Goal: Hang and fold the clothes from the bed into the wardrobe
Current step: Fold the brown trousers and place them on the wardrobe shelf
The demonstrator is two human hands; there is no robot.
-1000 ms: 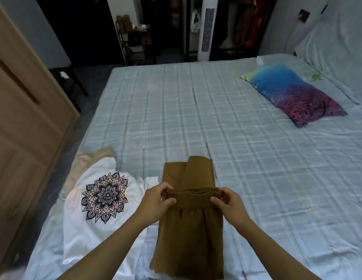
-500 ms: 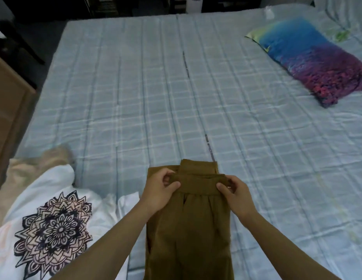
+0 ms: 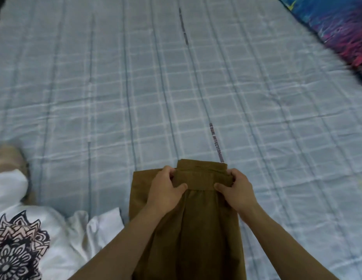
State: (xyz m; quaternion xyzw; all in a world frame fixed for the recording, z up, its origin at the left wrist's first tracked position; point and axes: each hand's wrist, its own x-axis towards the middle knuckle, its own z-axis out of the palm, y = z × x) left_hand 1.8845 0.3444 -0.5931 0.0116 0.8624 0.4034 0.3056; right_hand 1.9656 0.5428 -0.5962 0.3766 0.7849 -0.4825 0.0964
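Brown trousers lie folded lengthwise on the bed, low in the middle of the view. My left hand pinches the left end of their elastic waistband, thumb on top. My right hand pinches the right end the same way. The waistband is folded over onto a lower layer of the same cloth, whose edge shows just beyond my fingers. A white T-shirt with a black mandala print lies crumpled at the lower left, with a beige garment partly under it.
The bed carries a light blue checked sheet with a printed text stripe running away from the trousers. A blue and purple pillow lies at the top right corner. Bare sheet stretches beyond and right of the trousers.
The view has tilted down and closer, so the room and wardrobe are out of sight. Both hands keep their hold on the waistband, which now lies lower on the folded legs.
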